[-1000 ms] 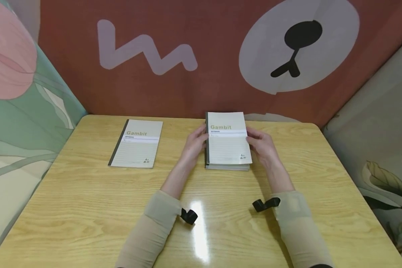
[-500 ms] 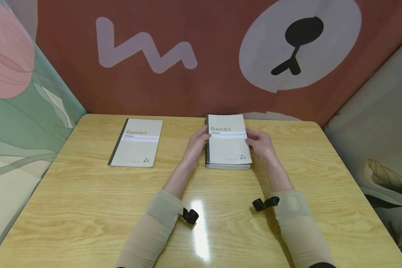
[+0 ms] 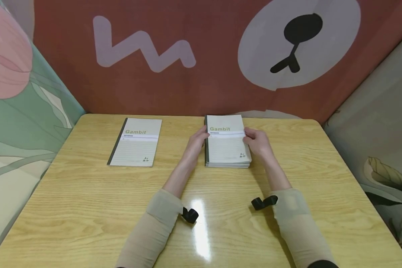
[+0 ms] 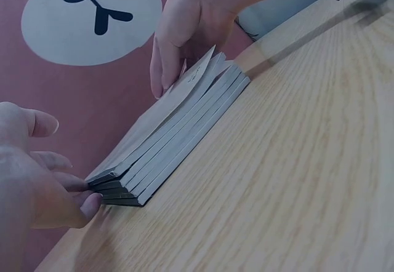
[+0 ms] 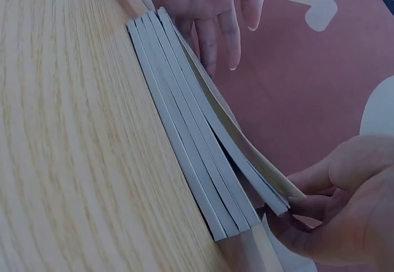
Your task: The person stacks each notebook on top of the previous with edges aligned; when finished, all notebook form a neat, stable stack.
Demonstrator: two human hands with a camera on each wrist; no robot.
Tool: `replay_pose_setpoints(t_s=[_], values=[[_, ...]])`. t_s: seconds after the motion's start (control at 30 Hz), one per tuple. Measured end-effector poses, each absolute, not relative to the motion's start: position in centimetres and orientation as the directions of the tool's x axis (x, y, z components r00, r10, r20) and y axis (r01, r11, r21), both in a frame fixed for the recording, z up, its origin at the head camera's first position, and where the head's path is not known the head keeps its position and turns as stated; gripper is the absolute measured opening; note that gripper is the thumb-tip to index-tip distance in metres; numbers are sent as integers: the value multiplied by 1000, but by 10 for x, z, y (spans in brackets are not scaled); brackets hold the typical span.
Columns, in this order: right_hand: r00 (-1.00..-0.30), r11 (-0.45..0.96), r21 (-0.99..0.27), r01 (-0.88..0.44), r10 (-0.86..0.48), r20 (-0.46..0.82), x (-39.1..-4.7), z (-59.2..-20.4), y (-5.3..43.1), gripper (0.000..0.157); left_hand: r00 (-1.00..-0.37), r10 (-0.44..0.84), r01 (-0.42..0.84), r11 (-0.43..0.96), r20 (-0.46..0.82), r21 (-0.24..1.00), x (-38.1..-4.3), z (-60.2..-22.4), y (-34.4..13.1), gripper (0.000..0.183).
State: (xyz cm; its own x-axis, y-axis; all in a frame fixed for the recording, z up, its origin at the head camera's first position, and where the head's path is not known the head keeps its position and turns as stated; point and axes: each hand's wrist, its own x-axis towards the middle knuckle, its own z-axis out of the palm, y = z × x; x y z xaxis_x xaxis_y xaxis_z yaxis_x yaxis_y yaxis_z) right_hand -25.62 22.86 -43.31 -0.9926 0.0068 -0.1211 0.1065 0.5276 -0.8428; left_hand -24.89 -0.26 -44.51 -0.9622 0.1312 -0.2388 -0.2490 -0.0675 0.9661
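A stack of several white Gambit notebooks (image 3: 225,149) with dark spines lies near the table's far edge. My right hand (image 3: 258,142) pinches the right edge of the top notebook (image 5: 246,161) between thumb and fingers. That edge is raised, leaving a wedge-shaped gap over the notebooks below, and its cover bends up. At the spine side, my left hand (image 3: 195,144) touches the stack with its fingertips, the other fingers extended, as the left wrist view shows. A single matching notebook (image 3: 135,143) lies flat to the left, apart from both hands.
The light wooden table (image 3: 120,216) meets a red wall (image 3: 154,93) with a bear print right behind the notebooks. Patterned panels (image 3: 361,119) flank the table on both sides. Small black wrist cameras (image 3: 189,215) jut from both sleeves.
The top notebook has come down slightly and sits more squarely over the stack. Both hands stay at the stack's sides, the right one shifted a little to the left.
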Motion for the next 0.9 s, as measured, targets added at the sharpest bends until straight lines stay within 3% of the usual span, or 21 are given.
replay_pose_setpoints(t_s=[0.5, 0.67, 0.77, 0.9], values=[[-991, 658, -748, 87, -23, -135, -253, -428, 227, 50, -949, 161, -281, -37, -272, 959, -248, -445, -3, 60], [-996, 665, -744, 62, -10, -92, -254, -431, 226, 24, -947, 162, -283, -23, -276, 959, -248, -445, -2, 60], [-997, 671, -740, 50, -8, -74, -254, -433, 226, 30, -945, 164, -290, -16, -284, 957, -248, -444, -3, 60], [-994, 663, -746, 70, -14, -105, -254, -432, 226, 27, -946, 156, -292, -23, -285, 956, -247, -443, -3, 60]])
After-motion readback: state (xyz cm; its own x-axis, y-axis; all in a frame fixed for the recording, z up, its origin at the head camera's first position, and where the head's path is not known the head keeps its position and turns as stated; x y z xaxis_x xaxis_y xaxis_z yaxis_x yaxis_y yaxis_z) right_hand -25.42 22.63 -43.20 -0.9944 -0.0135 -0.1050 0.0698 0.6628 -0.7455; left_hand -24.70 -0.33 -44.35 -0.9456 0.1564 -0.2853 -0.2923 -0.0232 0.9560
